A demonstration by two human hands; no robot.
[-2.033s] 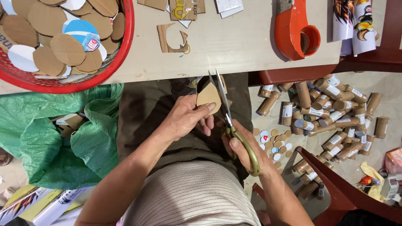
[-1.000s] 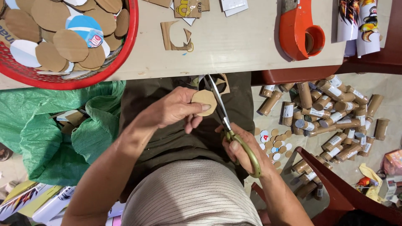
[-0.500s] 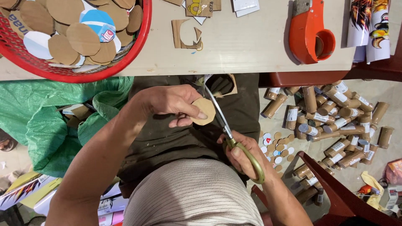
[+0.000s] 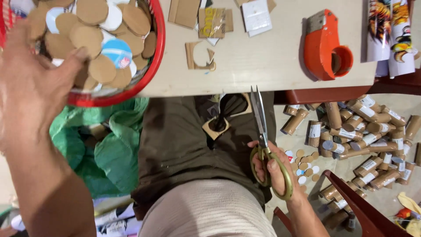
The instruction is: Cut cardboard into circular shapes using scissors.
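Observation:
My left hand [image 4: 30,87] reaches over the red basket [image 4: 154,61] at the upper left, fingertips against the round cardboard discs [image 4: 101,69] piled inside. Blur hides whether a disc is still pinched in it. My right hand [image 4: 274,169] hangs beside my lap, fingers through the gold handles of the scissors [image 4: 261,118]. The blades are closed and point up at the table edge. A cardboard offcut with a round hole [image 4: 215,127] lies on my lap, left of the blades.
The pale table [image 4: 263,57] carries an orange tape dispenser [image 4: 324,46], a cut cardboard scrap [image 4: 199,55] and flat card pieces. Several cardboard tubes [image 4: 359,131] and small discs [image 4: 305,166] litter the floor at right. A green bag [image 4: 109,149] sits left; a red chair [image 4: 355,206] lower right.
My left hand has carried the cut disc from my lap up and left to the basket. The offcut now lies on my lap. The scissors have closed and stayed beside my lap.

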